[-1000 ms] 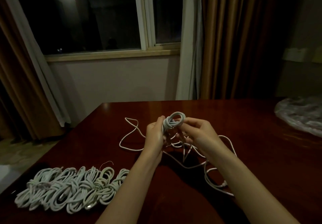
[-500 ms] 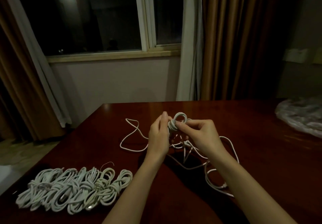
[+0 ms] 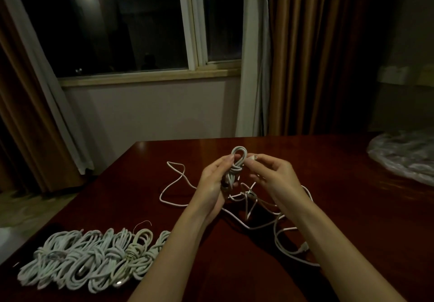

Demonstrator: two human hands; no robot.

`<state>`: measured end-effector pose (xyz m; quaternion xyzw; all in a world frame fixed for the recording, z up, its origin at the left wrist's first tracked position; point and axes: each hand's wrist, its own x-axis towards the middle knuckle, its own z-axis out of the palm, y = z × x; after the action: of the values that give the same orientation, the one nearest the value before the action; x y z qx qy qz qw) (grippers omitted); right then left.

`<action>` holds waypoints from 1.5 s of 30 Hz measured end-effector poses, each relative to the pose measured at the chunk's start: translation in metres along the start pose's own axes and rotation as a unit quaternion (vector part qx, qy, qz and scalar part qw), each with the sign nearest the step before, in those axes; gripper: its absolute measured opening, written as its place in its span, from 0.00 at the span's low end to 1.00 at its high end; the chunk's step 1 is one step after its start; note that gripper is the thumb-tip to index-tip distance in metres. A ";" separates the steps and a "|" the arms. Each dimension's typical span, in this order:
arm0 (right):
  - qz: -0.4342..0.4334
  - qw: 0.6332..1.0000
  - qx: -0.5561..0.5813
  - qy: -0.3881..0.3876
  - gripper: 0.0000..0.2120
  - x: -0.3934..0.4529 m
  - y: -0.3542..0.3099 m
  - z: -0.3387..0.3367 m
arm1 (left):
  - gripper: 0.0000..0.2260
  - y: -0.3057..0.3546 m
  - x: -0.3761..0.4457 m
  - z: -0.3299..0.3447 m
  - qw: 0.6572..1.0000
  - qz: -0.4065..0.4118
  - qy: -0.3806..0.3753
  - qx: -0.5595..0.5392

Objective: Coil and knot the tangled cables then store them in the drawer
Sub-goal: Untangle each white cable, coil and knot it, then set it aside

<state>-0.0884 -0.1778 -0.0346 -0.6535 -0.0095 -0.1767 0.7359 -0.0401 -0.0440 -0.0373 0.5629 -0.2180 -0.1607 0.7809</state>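
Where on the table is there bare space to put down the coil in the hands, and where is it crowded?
Bare table lies between the row of coiled cables and the loose cables, though the forearms cross it; more lies between the loose cables and the plastic bag. Under the left hand and right hand, which hold the coil, it is crowded.

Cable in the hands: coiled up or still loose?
Coiled. The cable bundle is gathered into a small loop with a wrap round its middle, gripped by the left hand; the right hand pinches its plug end.
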 end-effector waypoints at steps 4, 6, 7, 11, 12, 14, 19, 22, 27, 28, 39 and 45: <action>0.015 0.991 0.135 0.014 0.09 0.000 -0.005 -0.004 | 0.13 0.000 0.001 0.001 0.986 -0.043 -0.029 -0.156; -0.003 0.994 0.112 0.017 0.07 -0.001 -0.005 -0.001 | 0.11 -0.002 0.002 0.003 0.979 -0.053 -0.024 -0.195; -0.008 0.994 0.109 0.004 0.07 -0.001 -0.004 0.001 | 0.10 -0.003 0.002 0.003 0.978 -0.052 -0.023 -0.199; -0.023 0.992 0.110 -0.057 0.11 -0.003 -0.001 0.006 | 0.10 -0.002 0.004 0.001 0.973 -0.049 -0.004 -0.223; -0.036 0.994 0.088 -0.061 0.11 -0.003 0.000 0.007 | 0.10 -0.002 0.004 0.000 0.973 -0.051 0.003 -0.225; -0.092 0.995 0.009 -0.036 0.09 -0.005 0.000 0.008 | 0.10 -0.001 0.003 0.000 0.976 -0.059 0.009 -0.210; -0.212 0.967 -0.137 0.026 0.04 -0.005 0.004 0.011 | 0.09 -0.004 0.000 0.005 0.983 -0.070 0.005 -0.169; -0.157 0.983 -0.085 0.044 0.02 -0.003 0.007 0.011 | 0.11 -0.005 0.000 0.007 0.979 -0.061 0.001 -0.193; -0.086 0.994 -0.041 0.062 0.04 0.001 0.009 0.005 | 0.10 -0.010 0.002 0.008 0.990 -0.029 -0.024 -0.138; -0.083 0.994 -0.037 0.057 0.04 0.001 0.009 0.004 | 0.10 -0.011 0.002 0.010 0.991 -0.027 -0.022 -0.128; -0.021 0.999 -0.044 0.014 0.05 0.003 0.006 -0.008 | 0.12 -0.017 0.003 0.011 1.000 0.008 0.018 -0.017; -0.010 0.998 -0.060 0.007 0.05 0.004 0.004 -0.013 | 0.14 -0.017 0.002 0.016 1.000 0.006 0.026 0.007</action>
<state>-0.0870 -0.1912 -0.0394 -0.6949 -0.0002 -0.1888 0.6938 -0.0469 -0.0633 -0.0484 0.5711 -0.2024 -0.1394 0.7833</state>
